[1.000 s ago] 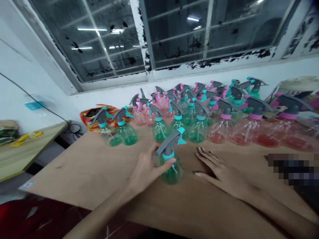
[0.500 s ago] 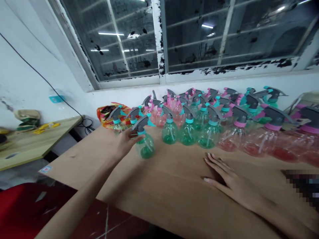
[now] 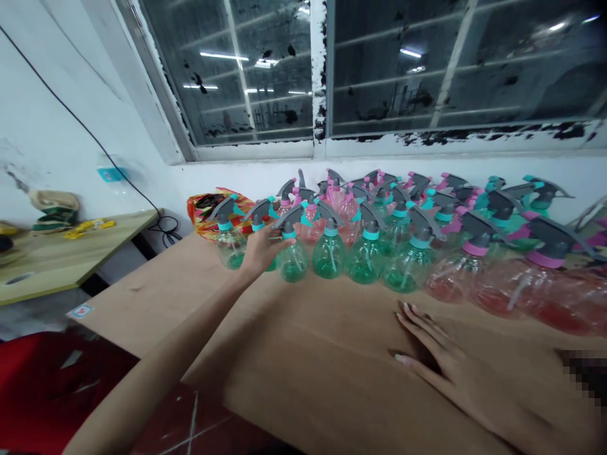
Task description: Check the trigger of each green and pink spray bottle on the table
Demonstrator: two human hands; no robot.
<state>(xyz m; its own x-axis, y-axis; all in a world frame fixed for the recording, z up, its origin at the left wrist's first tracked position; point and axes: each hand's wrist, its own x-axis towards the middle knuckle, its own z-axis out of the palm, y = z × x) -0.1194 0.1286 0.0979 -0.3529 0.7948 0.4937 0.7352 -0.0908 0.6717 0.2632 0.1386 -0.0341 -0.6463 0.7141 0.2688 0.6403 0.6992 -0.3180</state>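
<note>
My left hand [image 3: 263,248] is closed around the neck of a green spray bottle [image 3: 293,262] with a grey trigger head and turquoise collar. That bottle stands upright in the front row, just left of another green spray bottle [image 3: 331,254]. Behind and beside my left hand are two more green bottles, one of them partly hidden by it. My right hand [image 3: 443,360] lies on the wooden table [image 3: 303,354] with its fingers spread, holding nothing. Closest to it are a green bottle [image 3: 403,268] and a red spray bottle [image 3: 450,272] with a pink collar.
Several more green and red spray bottles crowd the table's back along the wall below the window [image 3: 265,82]. A red-and-yellow bag [image 3: 194,218] sits at the back left. Further left are a second table [image 3: 61,262] with yellow items and a red chair [image 3: 42,392].
My left hand has moved the green spray bottle back and to the right, into line with the front row. My right hand stays spread on the table. The view has shifted slightly.
</note>
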